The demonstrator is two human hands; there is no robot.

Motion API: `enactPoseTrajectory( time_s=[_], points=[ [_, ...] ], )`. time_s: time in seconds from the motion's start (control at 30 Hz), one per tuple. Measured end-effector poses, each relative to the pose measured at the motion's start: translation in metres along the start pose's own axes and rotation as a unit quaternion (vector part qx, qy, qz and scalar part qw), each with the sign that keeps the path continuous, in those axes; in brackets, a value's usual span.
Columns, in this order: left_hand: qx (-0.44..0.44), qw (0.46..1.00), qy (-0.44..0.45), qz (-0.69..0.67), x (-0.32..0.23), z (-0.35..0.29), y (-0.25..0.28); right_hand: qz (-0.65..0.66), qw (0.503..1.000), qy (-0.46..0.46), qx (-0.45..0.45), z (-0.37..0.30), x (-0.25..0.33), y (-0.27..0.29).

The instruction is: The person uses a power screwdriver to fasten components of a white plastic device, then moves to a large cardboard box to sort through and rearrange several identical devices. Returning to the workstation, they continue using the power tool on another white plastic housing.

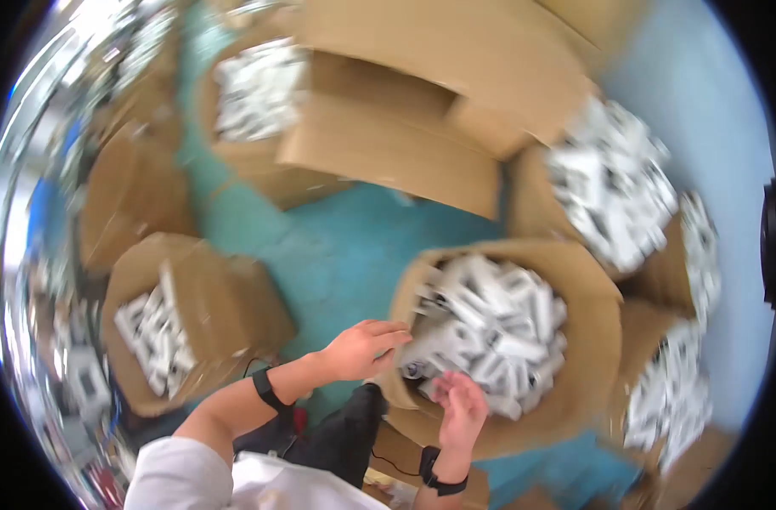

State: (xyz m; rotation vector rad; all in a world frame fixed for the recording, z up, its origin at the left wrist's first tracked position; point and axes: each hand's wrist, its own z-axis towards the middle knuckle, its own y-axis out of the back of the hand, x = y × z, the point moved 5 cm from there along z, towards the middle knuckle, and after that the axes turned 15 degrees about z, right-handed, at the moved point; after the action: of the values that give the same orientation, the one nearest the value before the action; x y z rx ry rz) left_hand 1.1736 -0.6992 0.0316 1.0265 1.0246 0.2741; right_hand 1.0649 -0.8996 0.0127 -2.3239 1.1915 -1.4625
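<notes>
In the head view, white pieces (pixel 500 327) lie heaped inside an open cardboard box (pixel 593 319). The person's left hand (pixel 366 348) is at its left rim, fingers side by side; the right hand (pixel 462 410) is over the near edge, fingers curled. Blur leaves any pinch impossible to tell.

No text, label, number or sign is legible in the head view. The white parts (pixel 494 336), the box (pixel 593 340) around them, the empty carton (pixel 388 144), the wall (pixel 694 93) and the wristbands (pixel 269 389) show no readable marking; the far left is too blurred to tell.
</notes>
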Motion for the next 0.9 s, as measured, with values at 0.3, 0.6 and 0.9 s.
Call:
enactPoseTrajectory(
  time_s=[0.3,0.6,0.9],
  points=[
    [-0.271,0.78,0.561,0.047,0.211,-0.446,0.196,-0.162,0.855,-0.27,0.413,-0.13,-0.249,-0.291],
    [-0.147,0.57,0.802,0.103,0.371,-0.774,0.119,-0.543,0.645,-0.205,0.498,-0.197,-0.642,-0.425],
    [0.074,0.654,0.745,0.108,0.436,-0.765,0.098,-0.808,0.342,-0.153,0.455,-0.158,-0.821,-0.357]
  ],
)
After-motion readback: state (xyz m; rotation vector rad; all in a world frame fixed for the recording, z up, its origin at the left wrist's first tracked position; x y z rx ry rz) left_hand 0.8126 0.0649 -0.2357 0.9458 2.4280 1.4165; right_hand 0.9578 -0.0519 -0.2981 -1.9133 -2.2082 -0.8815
